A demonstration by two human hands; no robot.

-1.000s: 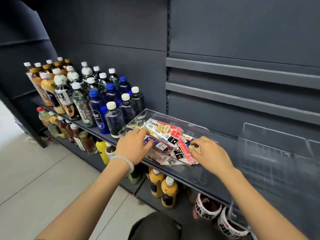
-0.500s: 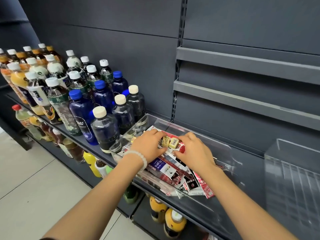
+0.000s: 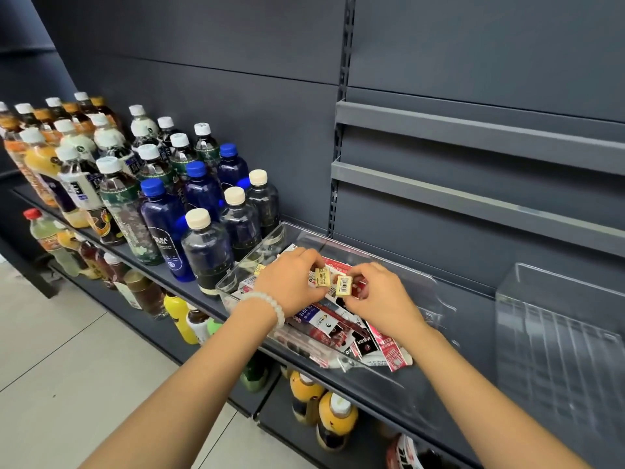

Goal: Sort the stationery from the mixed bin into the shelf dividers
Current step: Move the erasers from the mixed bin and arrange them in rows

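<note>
**2 erasers pinched over the mixed bin**

The left hand (image 3: 291, 282) pinches 1 small yellow eraser (image 3: 323, 276); the right hand (image 3: 378, 299) pinches another eraser (image 3: 344, 286) just beside it at 3 o'clock. Both hover over the clear bin (image 3: 422, 299) of red and white stationery packets (image 3: 338, 330) on the grey shelf (image 3: 389, 384). Bottles (image 3: 203, 204) stand at 9 o'clock; a clear divider (image 3: 558, 333) stands at 3 o'clock.

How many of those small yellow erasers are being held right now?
2: left hand pinches one eraser, right hand pinches the other eraser, above the bin. More may be hidden.
</note>
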